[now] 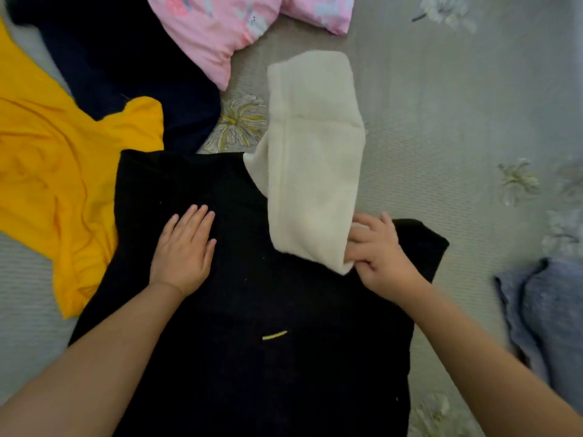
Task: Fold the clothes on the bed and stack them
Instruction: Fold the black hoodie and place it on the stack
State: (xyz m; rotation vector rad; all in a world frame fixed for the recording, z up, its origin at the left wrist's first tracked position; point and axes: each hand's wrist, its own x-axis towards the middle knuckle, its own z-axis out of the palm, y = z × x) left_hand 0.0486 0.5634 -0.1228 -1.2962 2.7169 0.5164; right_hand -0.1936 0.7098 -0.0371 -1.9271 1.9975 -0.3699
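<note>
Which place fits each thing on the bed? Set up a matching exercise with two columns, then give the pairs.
Things:
1. cream garment
2. yellow shirt
3. pink pillow
4. grey-blue garment

Places:
A. right edge of the view
B. top of the view
C. pinched by the right hand
D. left of the black garment

Pairs: 1-C, 2-D, 3-B, 4-A

home bedroom | floral bedsheet [441, 137] | pink pillow [220, 29] | strewn clothes [47, 146]
</note>
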